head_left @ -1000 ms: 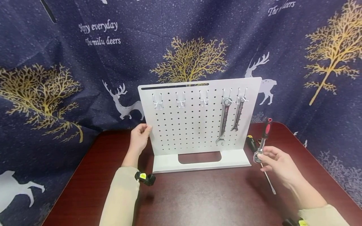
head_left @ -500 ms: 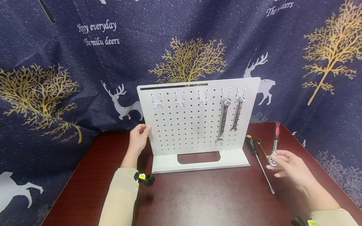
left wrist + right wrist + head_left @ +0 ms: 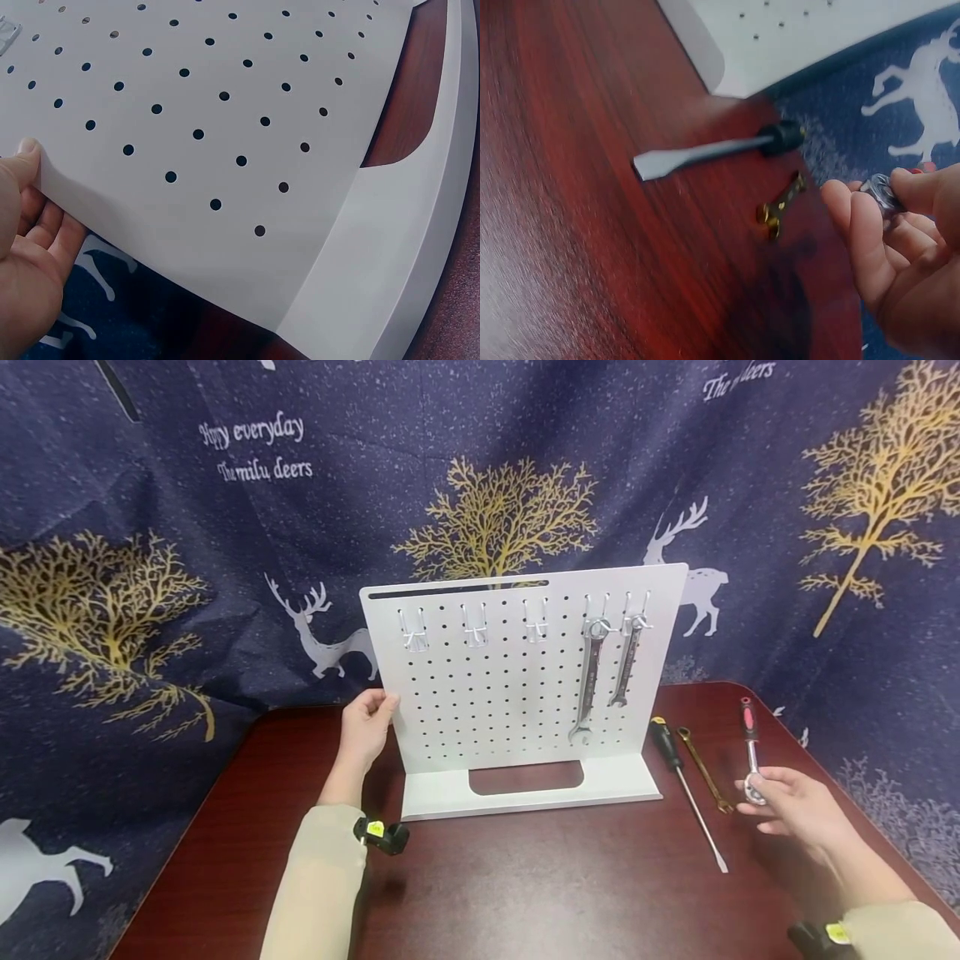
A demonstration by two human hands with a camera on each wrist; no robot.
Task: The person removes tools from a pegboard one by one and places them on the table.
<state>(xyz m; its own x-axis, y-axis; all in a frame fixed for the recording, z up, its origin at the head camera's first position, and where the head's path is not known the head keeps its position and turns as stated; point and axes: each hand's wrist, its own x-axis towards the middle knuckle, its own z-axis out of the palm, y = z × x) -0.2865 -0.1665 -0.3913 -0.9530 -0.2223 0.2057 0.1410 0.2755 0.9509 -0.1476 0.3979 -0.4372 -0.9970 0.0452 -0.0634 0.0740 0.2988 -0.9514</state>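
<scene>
My left hand (image 3: pixel 367 727) pinches the left edge of a white pegboard (image 3: pixel 517 693), thumb on its front face and fingers behind it. At the right of the table, my right hand (image 3: pixel 798 806) grips a ratchet wrench (image 3: pixel 751 752) by its silver round head. The ratchet's red-and-black handle points away from me. In the right wrist view, the ratchet head (image 3: pixel 881 193) sits between thumb and fingers, above the table edge. Two combination wrenches hang on the board's right hooks, a larger one (image 3: pixel 591 681) and a smaller one (image 3: pixel 626 664). Three other hooks hold nothing.
Between the board and my right hand lie a flat-tip screwdriver (image 3: pixel 693 802) with a black handle and a gold combination wrench (image 3: pixel 705 768). The board's base (image 3: pixel 525 806) stands on the dark red table (image 3: pixel 555 885). A blue deer-print cloth (image 3: pixel 337 510) hangs behind.
My right hand has carried the ratchet to the right, away from the board, uncovering the screwdriver and the gold wrench. My left hand keeps its grip on the board's edge.
</scene>
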